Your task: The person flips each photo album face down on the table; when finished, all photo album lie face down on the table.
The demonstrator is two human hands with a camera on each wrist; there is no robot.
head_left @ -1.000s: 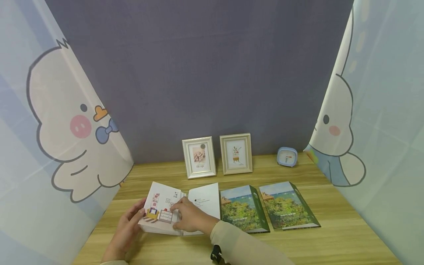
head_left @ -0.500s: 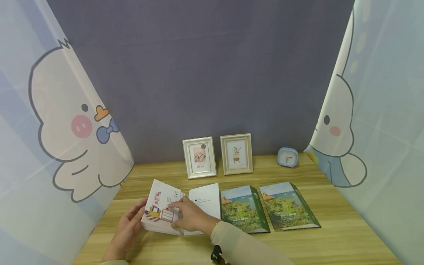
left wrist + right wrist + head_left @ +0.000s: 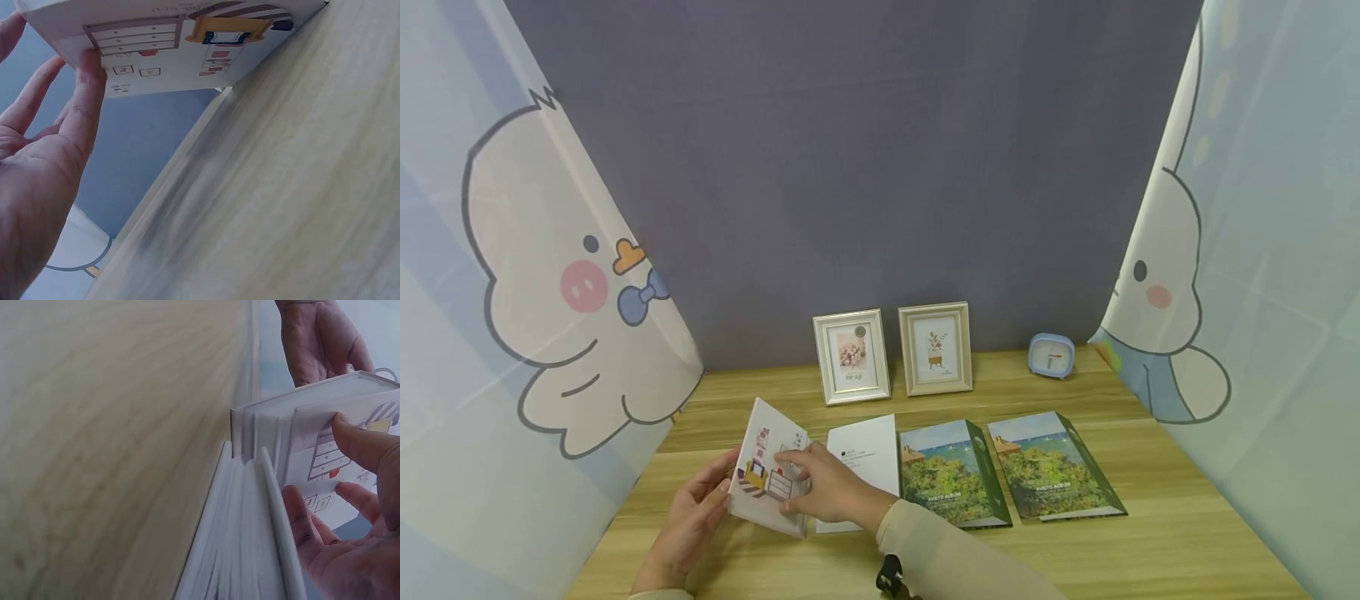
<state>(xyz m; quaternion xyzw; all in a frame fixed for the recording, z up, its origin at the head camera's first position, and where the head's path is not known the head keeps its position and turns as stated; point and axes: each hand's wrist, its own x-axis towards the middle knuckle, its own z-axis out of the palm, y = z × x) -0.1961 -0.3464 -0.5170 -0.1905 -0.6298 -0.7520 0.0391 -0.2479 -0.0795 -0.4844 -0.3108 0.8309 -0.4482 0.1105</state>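
While the white album (image 3: 820,471) lies open near the front left of the wooden table (image 3: 1150,533), its illustrated cover (image 3: 769,467) stands raised between the two hands, tilted up from the spine with its printed face toward the right. The right hand (image 3: 827,493) lies against that printed face from the right, and the left hand (image 3: 688,521) meets the cover's outer edge from the left. Half a second ago the cover leaned lower over the left side; now it stands steeper and nearer to upright, and both hands have followed it up. The right hand's fingers (image 3: 359,447) are only loosely bent, the thumb and fingertips pressing flat on the drawer picture in the right wrist view, with the white page block fanned just beside them; nothing is clasped. The left hand's fingers (image 3: 87,100) are nearly straight, the thumb resting on the cover's edge in the left wrist view and the other fingers spread behind it. To the right, two green landscape albums (image 3: 955,483) lie side by side along the table's front, well apart from the hands.
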